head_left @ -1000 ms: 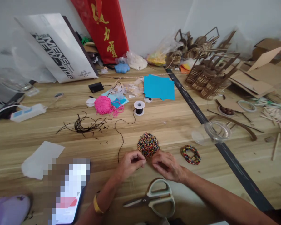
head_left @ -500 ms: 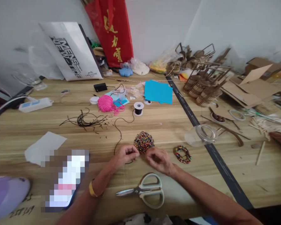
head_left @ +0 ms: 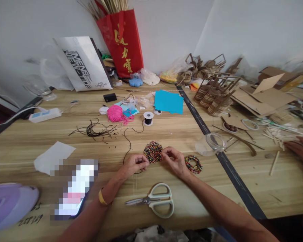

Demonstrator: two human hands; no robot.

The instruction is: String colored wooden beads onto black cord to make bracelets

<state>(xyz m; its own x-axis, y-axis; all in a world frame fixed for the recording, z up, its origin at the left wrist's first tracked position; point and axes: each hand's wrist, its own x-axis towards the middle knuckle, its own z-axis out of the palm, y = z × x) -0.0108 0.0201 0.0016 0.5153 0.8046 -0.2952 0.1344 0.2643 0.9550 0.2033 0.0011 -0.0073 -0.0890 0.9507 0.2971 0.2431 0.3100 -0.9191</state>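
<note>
A heap of multicoloured beads [head_left: 153, 152] lies on the table between my hands. My left hand [head_left: 137, 163] is at the heap's lower left, thumb and fingers pinched; a black cord [head_left: 127, 151] runs under it from a white spool [head_left: 148, 118]. At the heap's right edge, my right hand [head_left: 173, 161] has its thumb and forefinger pressed together near the beads. What either pinch holds is too small to tell. A coiled strand of beads [head_left: 193, 164] lies just right of my right hand. Scissors [head_left: 154, 200] rest below both hands.
To the left are a phone [head_left: 77, 190], white paper [head_left: 55, 157] and black cord pieces [head_left: 96, 130]. Pink yarn [head_left: 115, 113] and blue sheets [head_left: 169, 102] lie farther back. A clear tape roll [head_left: 215, 142] sits at right, and another person's hand [head_left: 301, 147] is at the right edge.
My right hand has moved up to the right edge of the bead heap, away from my left hand. The camera view has shifted slightly, and more of the other person's hand shows.
</note>
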